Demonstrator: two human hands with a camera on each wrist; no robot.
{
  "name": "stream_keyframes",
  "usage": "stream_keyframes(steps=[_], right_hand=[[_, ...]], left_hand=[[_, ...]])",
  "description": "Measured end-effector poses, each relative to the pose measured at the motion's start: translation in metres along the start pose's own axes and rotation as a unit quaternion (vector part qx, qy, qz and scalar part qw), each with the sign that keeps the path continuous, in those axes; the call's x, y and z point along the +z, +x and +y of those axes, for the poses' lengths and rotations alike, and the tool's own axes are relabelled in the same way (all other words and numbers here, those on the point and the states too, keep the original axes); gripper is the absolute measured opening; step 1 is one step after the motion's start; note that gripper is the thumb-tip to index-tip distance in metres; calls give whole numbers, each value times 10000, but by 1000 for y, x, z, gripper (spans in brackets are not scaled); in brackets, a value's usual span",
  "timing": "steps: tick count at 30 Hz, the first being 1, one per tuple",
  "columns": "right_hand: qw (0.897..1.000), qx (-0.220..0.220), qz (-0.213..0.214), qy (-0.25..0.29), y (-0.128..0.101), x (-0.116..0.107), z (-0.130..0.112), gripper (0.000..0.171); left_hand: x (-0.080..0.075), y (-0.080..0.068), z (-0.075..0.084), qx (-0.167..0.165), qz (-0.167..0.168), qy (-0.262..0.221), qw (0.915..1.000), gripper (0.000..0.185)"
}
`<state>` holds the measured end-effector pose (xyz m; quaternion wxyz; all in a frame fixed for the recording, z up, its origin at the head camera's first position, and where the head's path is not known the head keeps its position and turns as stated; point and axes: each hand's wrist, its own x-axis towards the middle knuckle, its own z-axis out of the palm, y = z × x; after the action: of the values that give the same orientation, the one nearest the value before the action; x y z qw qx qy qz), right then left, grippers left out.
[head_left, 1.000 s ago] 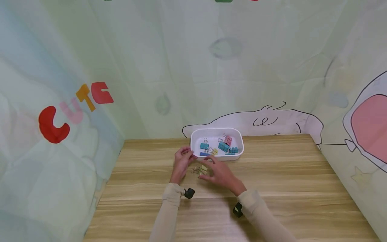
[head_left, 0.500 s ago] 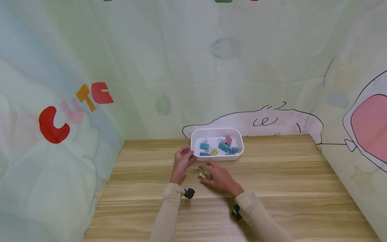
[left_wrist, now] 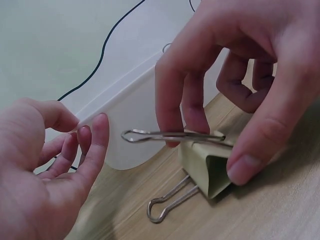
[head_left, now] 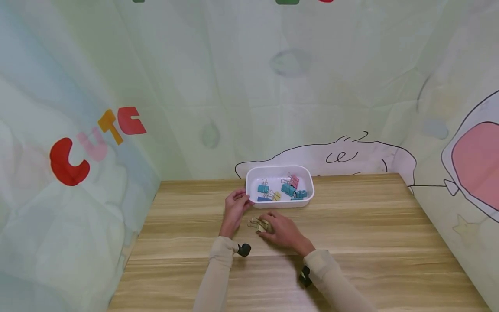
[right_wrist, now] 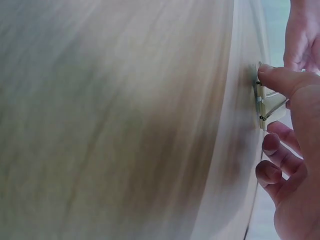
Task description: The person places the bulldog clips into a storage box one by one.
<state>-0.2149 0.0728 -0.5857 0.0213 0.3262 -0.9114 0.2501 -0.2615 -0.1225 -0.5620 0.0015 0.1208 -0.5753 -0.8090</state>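
Note:
My right hand [head_left: 286, 232] pinches a large pale yellow-green binder clip [head_left: 261, 226] between thumb and fingers, just in front of a white plastic box [head_left: 279, 205]. In the left wrist view, the thumb lies at the near end of the clip [left_wrist: 200, 167], and its two wire handles spread to the left, one above the other. The clip sits close over the wooden table. My left hand [head_left: 235, 210] holds the left front corner of the box, thumb and fingertips meeting at its rim. In the right wrist view the clip [right_wrist: 272, 106] is partly hidden behind fingers.
Inside the box lie several smaller binder clips: a teal one [head_left: 263, 188], a blue one [head_left: 264, 199], a yellow one [head_left: 276, 196], a pink one [head_left: 295, 181] and more teal. Behind the wooden table [head_left: 362, 216] hangs a printed curtain [head_left: 249, 108], with more curtain at both sides.
My right hand has drawn back from the box's front edge and closed its fingers on the large clip, which has shifted slightly toward me and turned. The left hand and the box have stayed still.

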Motion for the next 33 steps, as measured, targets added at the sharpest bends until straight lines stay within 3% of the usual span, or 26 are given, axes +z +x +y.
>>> stream_keyframes(steps=[7, 18, 33], right_hand=[[9999, 16, -64, -125, -1, -12, 0, 48], [9979, -433, 448, -148, 7, -47, -5, 47], [9948, 111, 951, -360, 28, -108, 11, 48]], left_hand=[[1, -1, 0, 10, -24, -45, 10000, 38], [-1, -2, -1, 47, -42, -14, 10000, 37], [-2, 0, -3, -5, -58, -8, 10000, 36]])
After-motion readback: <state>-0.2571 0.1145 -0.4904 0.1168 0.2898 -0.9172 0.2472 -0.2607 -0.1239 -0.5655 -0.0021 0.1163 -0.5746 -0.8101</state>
